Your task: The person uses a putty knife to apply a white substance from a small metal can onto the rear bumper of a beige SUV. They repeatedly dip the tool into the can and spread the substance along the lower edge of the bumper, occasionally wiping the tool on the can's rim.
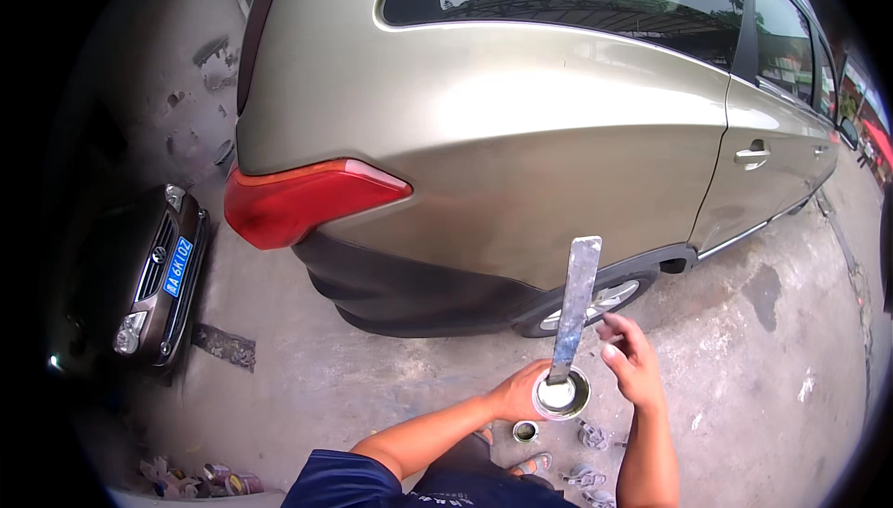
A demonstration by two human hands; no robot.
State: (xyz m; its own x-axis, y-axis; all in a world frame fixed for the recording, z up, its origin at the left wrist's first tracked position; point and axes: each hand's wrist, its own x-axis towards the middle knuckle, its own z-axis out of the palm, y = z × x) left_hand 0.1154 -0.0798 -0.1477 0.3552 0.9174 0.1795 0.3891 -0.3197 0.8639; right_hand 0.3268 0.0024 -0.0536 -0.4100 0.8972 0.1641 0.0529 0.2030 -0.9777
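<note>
Left hand point(514, 391) wrapped around a small open tin point(562, 394) of pale filler – light, rigid, best gripped by its wall – flat metal stirring blade point(573, 308) standing in it, right hand point(633, 359) loosely open just beside, touching nothing.

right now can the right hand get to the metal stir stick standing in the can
Probably yes. The right hand hovers open just beside the flat metal stick that stands in the small can held by the left hand, and nothing lies between them.
</note>
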